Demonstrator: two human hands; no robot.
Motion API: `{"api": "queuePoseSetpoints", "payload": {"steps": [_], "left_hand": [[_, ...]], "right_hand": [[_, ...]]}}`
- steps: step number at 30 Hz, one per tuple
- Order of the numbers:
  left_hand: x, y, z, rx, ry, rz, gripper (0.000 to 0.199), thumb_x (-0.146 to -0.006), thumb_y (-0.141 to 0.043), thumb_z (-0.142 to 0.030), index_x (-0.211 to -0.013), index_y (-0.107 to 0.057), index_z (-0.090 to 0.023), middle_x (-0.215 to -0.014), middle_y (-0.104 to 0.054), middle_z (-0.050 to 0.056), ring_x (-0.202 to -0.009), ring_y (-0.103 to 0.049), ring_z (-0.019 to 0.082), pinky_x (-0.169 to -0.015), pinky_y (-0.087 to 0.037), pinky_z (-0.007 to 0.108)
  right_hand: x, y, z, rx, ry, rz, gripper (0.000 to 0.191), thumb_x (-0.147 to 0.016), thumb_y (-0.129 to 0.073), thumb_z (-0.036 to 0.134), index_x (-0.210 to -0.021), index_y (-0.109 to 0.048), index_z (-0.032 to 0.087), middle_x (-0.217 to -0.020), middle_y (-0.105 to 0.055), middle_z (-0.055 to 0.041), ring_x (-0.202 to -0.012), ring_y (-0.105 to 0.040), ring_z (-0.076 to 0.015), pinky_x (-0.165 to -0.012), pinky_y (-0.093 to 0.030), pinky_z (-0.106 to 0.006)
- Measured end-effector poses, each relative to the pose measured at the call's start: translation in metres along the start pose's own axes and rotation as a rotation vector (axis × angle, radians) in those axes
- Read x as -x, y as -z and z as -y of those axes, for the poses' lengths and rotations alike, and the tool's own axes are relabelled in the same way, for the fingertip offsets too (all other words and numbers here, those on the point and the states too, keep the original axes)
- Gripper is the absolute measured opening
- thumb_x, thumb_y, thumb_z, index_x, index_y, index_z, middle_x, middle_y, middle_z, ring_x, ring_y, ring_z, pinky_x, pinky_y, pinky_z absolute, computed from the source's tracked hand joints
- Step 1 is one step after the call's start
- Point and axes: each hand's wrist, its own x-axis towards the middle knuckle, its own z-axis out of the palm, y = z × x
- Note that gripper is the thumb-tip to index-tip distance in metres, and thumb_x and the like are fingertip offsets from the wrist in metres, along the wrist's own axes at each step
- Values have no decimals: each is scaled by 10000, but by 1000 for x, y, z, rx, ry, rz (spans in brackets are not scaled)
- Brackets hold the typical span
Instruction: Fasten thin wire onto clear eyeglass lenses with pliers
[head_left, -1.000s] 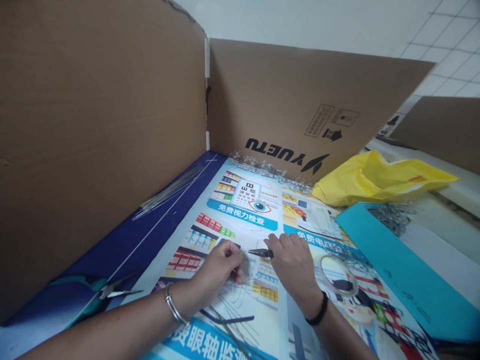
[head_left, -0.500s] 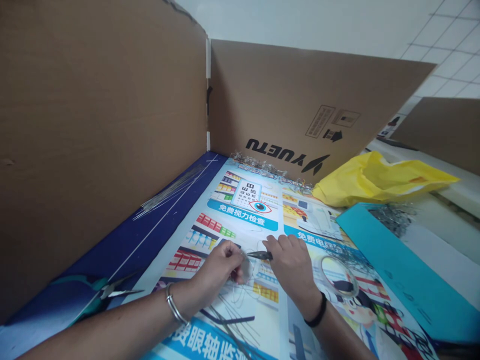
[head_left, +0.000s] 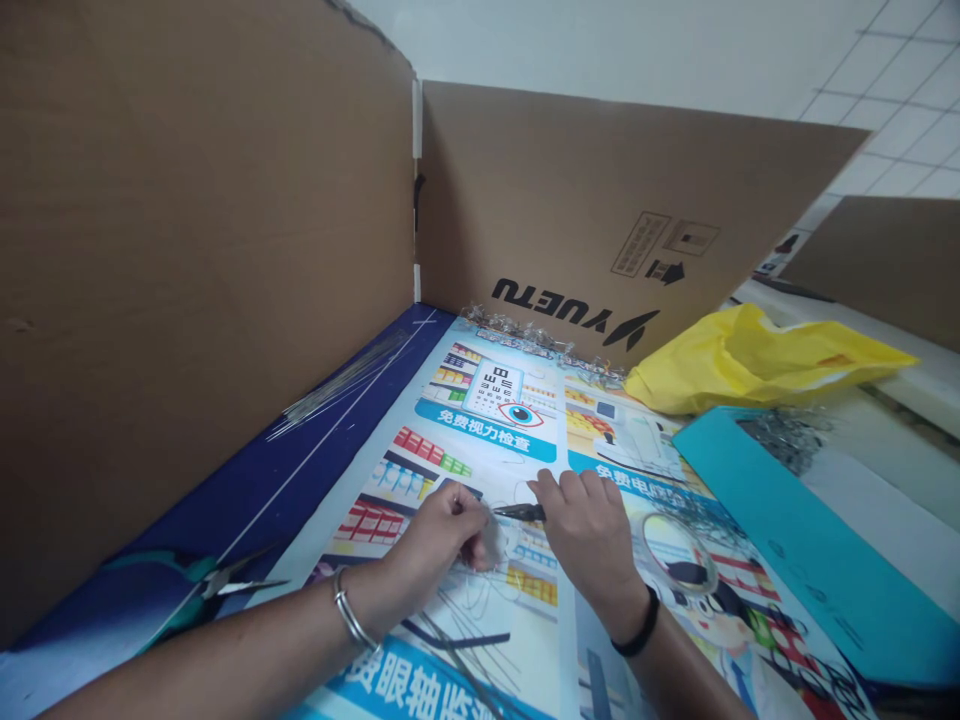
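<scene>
My right hand [head_left: 589,530] is closed round a pair of dark-tipped pliers [head_left: 520,512], its handles hidden in the palm. The plier tips point left and meet the fingertips of my left hand [head_left: 450,530]. Thumb and forefinger of that left hand are pinched on thin wire [head_left: 487,590], which loops out below the fingers. Just beneath my hands, several longer straight wires [head_left: 461,655] lie on the printed poster [head_left: 480,475]. Exactly where the plier jaws grip the wire is too small to make out.
Teal-handled pliers [head_left: 202,580] lie open at left. Straight wires [head_left: 337,385] run along the left cardboard wall [head_left: 202,250]. Wire scraps [head_left: 525,330] line the back wall. At right are a tape roll [head_left: 679,552], a yellow bag [head_left: 750,360] and a turquoise box [head_left: 795,540] holding wire pieces.
Almost nothing differs. My right hand with the pliers has shifted very slightly to the right, while my left hand keeps its place.
</scene>
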Motion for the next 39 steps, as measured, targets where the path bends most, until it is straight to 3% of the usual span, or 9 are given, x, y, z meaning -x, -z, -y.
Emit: {"api": "queuePoseSetpoints", "payload": {"steps": [17,28,39], "left_hand": [[1,-1,0,-39,-85,-63,147,-723,-546,-178,-678,-407,-196,-485,-525,-52,-426,-479,92,-455,-369,214],[-2,6,-1,-53,9,18,130,-752,-537,-218,-693,-425,-190,-560,-542,-30,-474,-504,101,-470,-411,229],[-3,5,3,-61,-10,-21,115,-750,-512,-199,-691,-413,-195,-514,-487,-57,-399,-449,87,-424,-376,225]], "right_hand": [[-1,0,1,-18,15,-13,196,-897,-471,296,-936,-624,181,-672,-506,-42,-704,-393,-190,-662,-226,-360],[1,-10,-3,-74,-10,-10,204,-900,-462,305,-905,-632,193,-673,-518,-42,-705,-396,-196,-662,-230,-359],[3,-12,-1,-104,-15,6,197,-900,-466,305,-894,-630,197,-676,-518,-39,-708,-400,-189,-669,-232,-351]]}}
